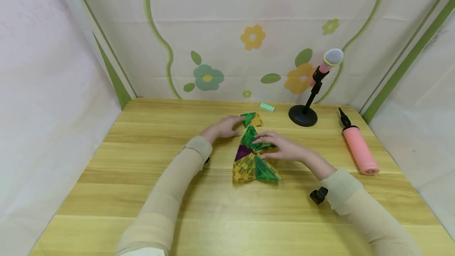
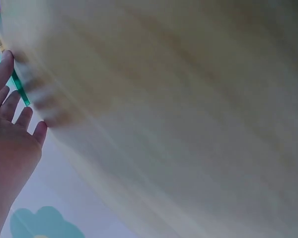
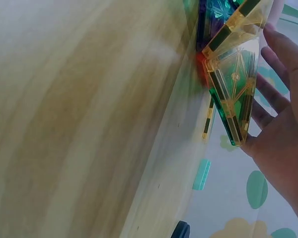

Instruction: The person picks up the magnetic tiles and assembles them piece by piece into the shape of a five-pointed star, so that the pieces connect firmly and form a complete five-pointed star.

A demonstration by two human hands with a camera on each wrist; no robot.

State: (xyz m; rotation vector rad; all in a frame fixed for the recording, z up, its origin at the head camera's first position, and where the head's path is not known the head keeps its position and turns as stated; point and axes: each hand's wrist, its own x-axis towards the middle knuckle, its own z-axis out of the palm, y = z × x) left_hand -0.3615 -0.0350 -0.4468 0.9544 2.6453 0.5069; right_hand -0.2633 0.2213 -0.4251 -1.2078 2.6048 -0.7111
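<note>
Several see-through magnetic tiles stand joined in a pointed structure [image 1: 245, 168], yellow, green and purple, on the wooden table. My right hand [image 1: 284, 148] is at its right side, fingers spread and touching the tiles; in the right wrist view the hand [image 3: 283, 119] lies along a yellow tile [image 3: 233, 84]. Behind the structure, a flat green tile [image 1: 248, 118] lies beside a yellow tile [image 1: 256, 120]. My left hand [image 1: 227, 126] reaches to the green tile, its fingertips at the tile's left edge. The left wrist view shows that hand [image 2: 15, 134] with fingers extended.
A light green toy brick [image 1: 267, 107] lies at the table's back edge. To the right stand a toy microphone [image 1: 333, 57] on a black stand [image 1: 303, 115] and a pink hand pump [image 1: 360, 151]. Flowered cloth [image 1: 227, 42] hangs behind the wooden table [image 1: 142, 149].
</note>
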